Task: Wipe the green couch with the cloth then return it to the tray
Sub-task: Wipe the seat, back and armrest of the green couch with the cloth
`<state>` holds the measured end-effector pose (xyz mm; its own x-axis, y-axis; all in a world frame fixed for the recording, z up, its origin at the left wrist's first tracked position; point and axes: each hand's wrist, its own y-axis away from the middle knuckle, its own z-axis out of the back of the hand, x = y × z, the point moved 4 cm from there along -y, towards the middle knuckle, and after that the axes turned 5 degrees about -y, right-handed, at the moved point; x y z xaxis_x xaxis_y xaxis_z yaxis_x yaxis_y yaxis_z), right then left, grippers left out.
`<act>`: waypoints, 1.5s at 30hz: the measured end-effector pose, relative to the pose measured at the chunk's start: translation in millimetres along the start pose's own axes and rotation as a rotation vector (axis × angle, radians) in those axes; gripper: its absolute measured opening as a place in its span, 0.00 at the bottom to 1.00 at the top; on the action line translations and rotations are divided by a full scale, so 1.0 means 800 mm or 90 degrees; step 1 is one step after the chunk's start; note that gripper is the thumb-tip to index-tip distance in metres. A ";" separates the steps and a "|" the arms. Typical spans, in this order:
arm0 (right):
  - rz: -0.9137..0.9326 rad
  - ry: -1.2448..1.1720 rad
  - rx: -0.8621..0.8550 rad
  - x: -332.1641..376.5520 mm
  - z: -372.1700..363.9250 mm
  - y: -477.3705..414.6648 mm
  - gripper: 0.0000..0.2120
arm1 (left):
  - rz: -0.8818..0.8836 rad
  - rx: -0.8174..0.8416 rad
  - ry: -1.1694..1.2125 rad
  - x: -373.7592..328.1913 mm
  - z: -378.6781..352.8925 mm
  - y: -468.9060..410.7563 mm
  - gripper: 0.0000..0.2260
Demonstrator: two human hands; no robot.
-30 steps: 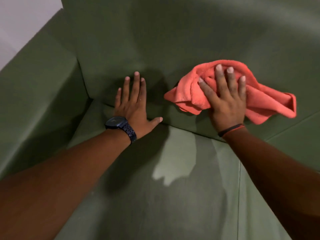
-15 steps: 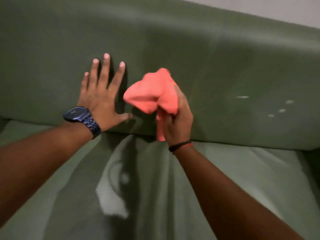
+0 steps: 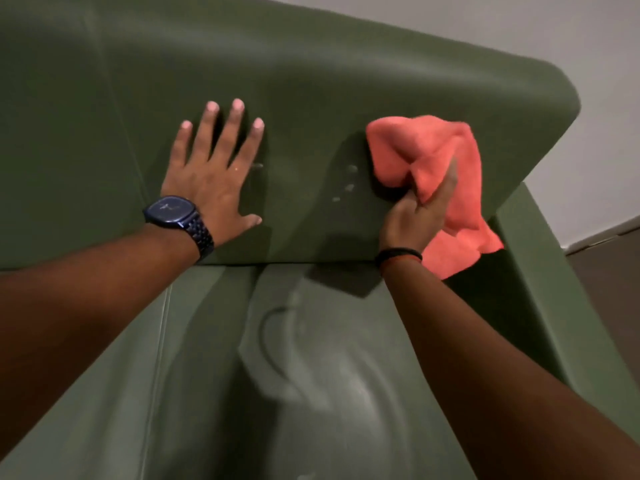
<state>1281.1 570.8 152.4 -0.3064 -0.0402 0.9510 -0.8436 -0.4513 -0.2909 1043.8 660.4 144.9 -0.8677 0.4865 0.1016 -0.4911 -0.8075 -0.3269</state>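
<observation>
The green couch (image 3: 311, 81) fills the view, its backrest ahead and its seat cushions below. My right hand (image 3: 415, 216) grips a bunched orange cloth (image 3: 433, 150) and holds it against the right end of the backrest, with part of the cloth hanging down past my wrist. My left hand (image 3: 214, 171), with a dark watch on the wrist, lies flat with fingers spread on the backrest, well left of the cloth. A few small pale spots (image 3: 348, 181) sit on the backrest just left of the cloth. No tray is in view.
The couch's right armrest (image 3: 540, 289) runs down the right side. A pale wall (image 3: 571, 39) stands behind the couch, and a strip of dark floor (image 3: 609, 271) shows at the far right. The seam between seat cushions (image 3: 162, 327) lies under my left forearm.
My right hand has carried the cloth to the right along the backrest, from the left corner to the right end. My left hand has followed, still flat on the backrest.
</observation>
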 end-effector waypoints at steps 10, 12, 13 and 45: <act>0.134 0.135 0.214 -0.037 -0.138 0.103 0.47 | 0.085 0.004 -0.076 0.075 -0.048 0.030 0.69; 0.196 0.176 0.245 -0.053 -0.128 0.097 0.43 | 0.068 0.012 -0.084 0.078 -0.051 0.030 0.69; 0.184 0.178 0.219 -0.059 -0.125 0.085 0.40 | 0.066 0.010 -0.088 0.079 -0.052 0.028 0.69; 0.112 0.085 0.463 -0.145 0.112 0.218 0.31 | 0.074 0.446 0.165 -0.090 -0.120 0.299 0.66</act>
<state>1208.6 416.9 0.8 -0.4986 -0.0787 0.8632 -0.2879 -0.9243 -0.2505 996.2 464.0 -30.8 -0.9135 0.3786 -0.1489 -0.4067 -0.8392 0.3610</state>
